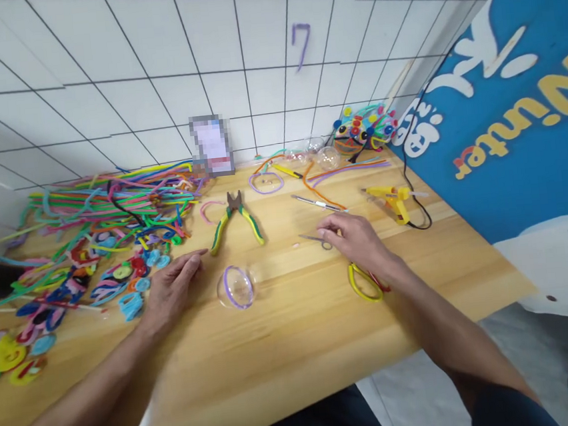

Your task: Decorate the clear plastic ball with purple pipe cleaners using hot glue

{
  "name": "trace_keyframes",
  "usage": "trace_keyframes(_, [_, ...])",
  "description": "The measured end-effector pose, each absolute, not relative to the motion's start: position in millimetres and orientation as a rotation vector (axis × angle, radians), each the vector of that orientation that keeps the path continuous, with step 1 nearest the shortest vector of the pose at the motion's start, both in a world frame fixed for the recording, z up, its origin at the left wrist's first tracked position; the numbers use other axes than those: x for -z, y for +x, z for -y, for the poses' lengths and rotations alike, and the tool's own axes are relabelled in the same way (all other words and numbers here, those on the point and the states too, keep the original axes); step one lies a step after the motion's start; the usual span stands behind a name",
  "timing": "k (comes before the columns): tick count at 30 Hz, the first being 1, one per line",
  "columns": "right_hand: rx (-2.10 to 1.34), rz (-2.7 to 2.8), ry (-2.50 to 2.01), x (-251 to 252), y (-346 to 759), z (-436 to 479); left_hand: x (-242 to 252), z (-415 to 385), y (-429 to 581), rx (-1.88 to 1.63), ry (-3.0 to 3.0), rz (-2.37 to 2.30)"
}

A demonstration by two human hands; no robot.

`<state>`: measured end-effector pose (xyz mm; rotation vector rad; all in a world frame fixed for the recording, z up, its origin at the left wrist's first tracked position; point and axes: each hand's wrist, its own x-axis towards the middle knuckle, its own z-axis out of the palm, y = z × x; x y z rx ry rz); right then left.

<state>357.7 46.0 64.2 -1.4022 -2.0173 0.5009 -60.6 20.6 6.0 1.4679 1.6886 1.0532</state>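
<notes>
My left hand (173, 287) lies flat on the wooden table (297, 346) with fingers stretched out, holding nothing, just left of a clear plastic half-ball (236, 287) with a purple pipe cleaner ring inside. My right hand (355, 238) rests on the table over yellow-handled scissors (364, 282); its fingertips are at the scissors' blades (312, 239), and whether the hand grips the scissors I cannot tell. Green-and-yellow pliers (235, 222) lie open just beyond both hands.
A large heap of coloured pipe cleaners (112, 203) and curled coils (47, 316) covers the table's left. A yellow glue gun (393, 199) with a black cord, a thin tool (318, 203), clear balls (326, 157) and a colourful craft figure (363, 127) sit at the back right.
</notes>
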Motion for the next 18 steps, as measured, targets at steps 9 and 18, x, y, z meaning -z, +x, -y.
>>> trace_keyframes(9, [-0.446,2.085,-1.300,-35,359,-48,-6,-25,-59,-1.300,1.350,-1.587])
trace_keyframes(18, [-0.420,2.126,-1.248,-31,356,-52,-11,-24,-53,-1.348,1.348,-1.559])
